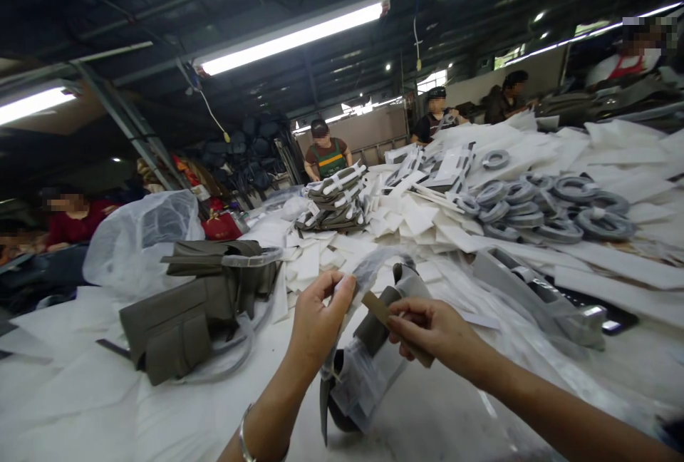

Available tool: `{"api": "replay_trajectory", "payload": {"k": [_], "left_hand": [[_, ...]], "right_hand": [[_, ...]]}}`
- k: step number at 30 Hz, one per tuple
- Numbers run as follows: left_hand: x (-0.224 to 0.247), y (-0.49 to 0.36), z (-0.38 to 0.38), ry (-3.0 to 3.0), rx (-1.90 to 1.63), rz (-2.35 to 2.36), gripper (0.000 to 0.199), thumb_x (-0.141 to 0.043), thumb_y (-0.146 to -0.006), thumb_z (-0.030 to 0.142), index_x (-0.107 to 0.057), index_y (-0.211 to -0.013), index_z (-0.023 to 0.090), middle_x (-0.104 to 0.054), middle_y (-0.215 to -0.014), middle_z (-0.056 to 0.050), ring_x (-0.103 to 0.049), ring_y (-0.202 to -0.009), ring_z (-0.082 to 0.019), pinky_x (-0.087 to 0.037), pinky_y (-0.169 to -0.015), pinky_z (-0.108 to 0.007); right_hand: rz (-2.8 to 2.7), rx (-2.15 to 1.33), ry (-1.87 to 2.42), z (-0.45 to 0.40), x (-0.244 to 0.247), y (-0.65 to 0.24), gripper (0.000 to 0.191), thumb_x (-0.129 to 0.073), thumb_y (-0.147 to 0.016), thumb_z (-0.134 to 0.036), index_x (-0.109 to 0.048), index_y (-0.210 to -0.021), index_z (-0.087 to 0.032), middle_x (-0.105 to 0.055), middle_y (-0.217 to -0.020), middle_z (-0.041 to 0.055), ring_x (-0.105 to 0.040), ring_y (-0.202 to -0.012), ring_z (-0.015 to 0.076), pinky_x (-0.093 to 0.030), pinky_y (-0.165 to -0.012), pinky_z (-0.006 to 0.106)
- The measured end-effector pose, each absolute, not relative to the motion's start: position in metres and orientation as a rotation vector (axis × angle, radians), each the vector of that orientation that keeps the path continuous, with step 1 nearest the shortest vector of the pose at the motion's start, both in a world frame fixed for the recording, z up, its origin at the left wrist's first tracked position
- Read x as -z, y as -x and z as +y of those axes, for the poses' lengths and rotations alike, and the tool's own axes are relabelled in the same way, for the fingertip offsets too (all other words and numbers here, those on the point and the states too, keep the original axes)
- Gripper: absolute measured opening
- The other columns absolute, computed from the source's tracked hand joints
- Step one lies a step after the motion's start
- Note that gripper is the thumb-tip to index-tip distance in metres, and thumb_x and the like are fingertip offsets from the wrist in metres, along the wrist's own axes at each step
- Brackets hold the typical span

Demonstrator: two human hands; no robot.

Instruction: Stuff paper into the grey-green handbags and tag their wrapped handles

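In the head view my right hand (427, 330) pinches a flat brown strip (378, 307) that slants across the front of a dark grey bag (372, 330). My left hand (320, 309) is closed at the bag's upper left, its thumb and fingers pressed together beside clear plastic wrap; what it grips is too small to make out. The bag is tilted on the white table (443, 412), partly wrapped in clear plastic (363, 376), and its strap is covered in film. My hands partly hide the bag.
Two olive-grey bags (182, 326) lie at the left by a puffed plastic bag (144, 241). A grey wrapped bag (529, 298) is at the right. Wrapped strap coils (566, 205), white foam sheets (427, 216) and stacked bags (336, 198) lie beyond. Several people (327, 152) are farther back.
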State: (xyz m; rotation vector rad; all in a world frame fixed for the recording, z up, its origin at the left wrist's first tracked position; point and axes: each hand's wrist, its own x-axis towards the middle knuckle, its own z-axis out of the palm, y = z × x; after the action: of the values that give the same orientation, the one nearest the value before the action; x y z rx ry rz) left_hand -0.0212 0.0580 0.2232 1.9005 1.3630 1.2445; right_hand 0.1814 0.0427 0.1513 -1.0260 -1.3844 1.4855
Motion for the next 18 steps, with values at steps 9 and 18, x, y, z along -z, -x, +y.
{"api": "replay_trajectory", "payload": {"k": [9, 18], "left_hand": [[-0.223, 0.021, 0.058, -1.897, -1.243, 1.358, 0.034, -0.056, -0.091, 0.048, -0.061, -0.073, 0.02, -0.052, -0.064, 0.003, -0.048, -0.062, -0.013, -0.038, -0.059, -0.023], [-0.222, 0.028, 0.063, -1.814, -1.255, 1.411, 0.038, -0.056, -0.089, 0.054, -0.06, -0.072, 0.02, -0.049, -0.063, 0.004, -0.044, -0.061, -0.013, -0.034, -0.056, -0.022]], "right_hand": [[-1.404, -1.445, 0.986, 0.059, -0.165, -0.166, 0.047, -0.074, -0.072, -0.064, -0.07, -0.071, -0.017, -0.067, -0.059, 0.0011, -0.047, -0.044, 0.0079, -0.031, -0.043, 0.022], [-1.774, -0.111, 1.522, 0.069, -0.1, -0.275, 0.028, -0.063, -0.089, -0.049, -0.076, -0.089, -0.024, -0.077, -0.089, 0.0073, -0.068, -0.077, 0.0232, -0.047, -0.07, 0.032]]}}
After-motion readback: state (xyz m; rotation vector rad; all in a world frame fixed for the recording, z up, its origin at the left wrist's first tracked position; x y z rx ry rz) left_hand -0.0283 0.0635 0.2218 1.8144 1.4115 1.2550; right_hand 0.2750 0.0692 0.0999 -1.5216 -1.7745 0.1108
